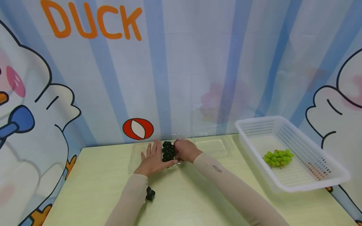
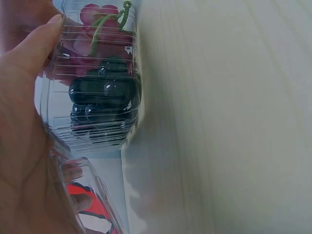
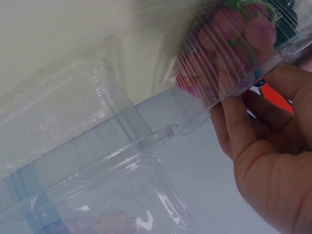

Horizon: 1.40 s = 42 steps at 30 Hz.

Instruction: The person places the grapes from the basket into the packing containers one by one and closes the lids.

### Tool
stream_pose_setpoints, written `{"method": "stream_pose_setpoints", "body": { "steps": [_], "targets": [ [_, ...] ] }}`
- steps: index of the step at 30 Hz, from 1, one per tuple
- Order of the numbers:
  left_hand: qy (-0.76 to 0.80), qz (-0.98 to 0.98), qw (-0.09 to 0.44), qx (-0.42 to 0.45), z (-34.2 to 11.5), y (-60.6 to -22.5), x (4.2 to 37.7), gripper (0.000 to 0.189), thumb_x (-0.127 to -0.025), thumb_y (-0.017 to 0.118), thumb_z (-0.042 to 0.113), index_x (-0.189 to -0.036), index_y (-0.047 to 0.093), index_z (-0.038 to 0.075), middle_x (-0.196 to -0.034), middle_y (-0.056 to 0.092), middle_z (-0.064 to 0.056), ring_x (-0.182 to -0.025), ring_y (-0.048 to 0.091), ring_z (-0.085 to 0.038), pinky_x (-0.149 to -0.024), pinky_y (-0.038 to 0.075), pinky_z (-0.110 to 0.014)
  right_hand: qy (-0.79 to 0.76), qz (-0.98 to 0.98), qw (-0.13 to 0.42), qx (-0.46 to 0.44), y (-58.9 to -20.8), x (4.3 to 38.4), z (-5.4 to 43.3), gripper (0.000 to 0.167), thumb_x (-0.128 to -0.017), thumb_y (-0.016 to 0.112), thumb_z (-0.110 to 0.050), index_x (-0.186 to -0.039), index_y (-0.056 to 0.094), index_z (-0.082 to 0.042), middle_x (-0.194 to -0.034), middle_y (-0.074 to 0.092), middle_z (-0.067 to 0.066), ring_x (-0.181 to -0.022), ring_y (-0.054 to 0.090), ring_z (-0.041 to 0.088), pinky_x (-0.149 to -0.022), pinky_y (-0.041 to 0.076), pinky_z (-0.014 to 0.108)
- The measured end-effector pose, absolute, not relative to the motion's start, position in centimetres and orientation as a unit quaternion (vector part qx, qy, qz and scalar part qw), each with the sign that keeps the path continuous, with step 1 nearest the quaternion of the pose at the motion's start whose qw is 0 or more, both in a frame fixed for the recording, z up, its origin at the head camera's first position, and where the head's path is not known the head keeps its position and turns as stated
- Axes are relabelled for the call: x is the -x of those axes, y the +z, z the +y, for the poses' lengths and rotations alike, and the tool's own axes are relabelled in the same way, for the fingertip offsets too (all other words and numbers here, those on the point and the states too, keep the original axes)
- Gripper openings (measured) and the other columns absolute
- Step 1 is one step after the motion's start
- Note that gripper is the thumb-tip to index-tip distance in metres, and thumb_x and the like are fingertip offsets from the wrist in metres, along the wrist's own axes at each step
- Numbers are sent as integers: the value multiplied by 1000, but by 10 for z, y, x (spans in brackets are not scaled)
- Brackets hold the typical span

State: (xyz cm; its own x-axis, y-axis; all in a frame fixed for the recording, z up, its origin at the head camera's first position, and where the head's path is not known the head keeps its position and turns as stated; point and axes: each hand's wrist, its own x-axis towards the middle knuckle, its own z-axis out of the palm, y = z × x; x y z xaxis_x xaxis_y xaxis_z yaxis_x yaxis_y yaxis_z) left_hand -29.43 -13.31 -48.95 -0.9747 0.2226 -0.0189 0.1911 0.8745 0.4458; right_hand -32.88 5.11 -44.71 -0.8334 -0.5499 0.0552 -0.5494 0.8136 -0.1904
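An unlidded clear plastic box [image 2: 48, 97] at the back of the table holds dark grapes [image 1: 168, 151] on its left and red grapes [image 3: 229, 24] on its right. My left hand [image 1: 152, 161] lies with spread, straight fingers over its lid, beside the dark grapes. The left thumb stretches along the box's front rim. From the right, my right hand [image 1: 185, 150] reaches into the box with bent fingers around the red grapes, largely covering them in the head view. A green stem shows between the two bunches in the left wrist view.
To the right stands a second clear plastic box [image 1: 213, 147], its lid raised against the curtain [image 1: 192, 62]. A white basket [image 1: 255, 160] at the table's right side holds green grapes [image 1: 278, 158]. The striped curtain hangs right behind the table's back edge.
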Motion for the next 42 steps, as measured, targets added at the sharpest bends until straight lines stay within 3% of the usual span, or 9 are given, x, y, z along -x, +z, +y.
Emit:
{"method": "stream_pose_setpoints", "body": {
  "steps": [9,21,42],
  "targets": [
    [225,968,36,-106,-133,-490,295,126,-80,57,83,-164,4,7,-171,0,-14,-155,-3,-44,-113,1,-78,-103,955,14,279,-448,331,50,13,-82,83,-8,-80,71,-9,-73,65,-2,-66,57,14,-70,53,32],
    [227,967,37,-106,-133,-491,296,126,-79,58,83,-164,4,7,-171,0,-14,-156,-3,-44,-114,1,-78,-114,953,19,280,-448,329,52,13,-84,84,-10,-91,75,-5,-79,68,0,-70,60,15,-74,55,33],
    [231,967,36,-105,-133,-489,294,125,-80,59,82,-164,4,6,-171,-1,-14,-155,-3,-44,-113,1,-78,-114,953,16,281,-450,330,52,14,-83,85,-14,-84,73,-7,-74,65,-1,-69,62,14,-73,55,32]
  ]
}}
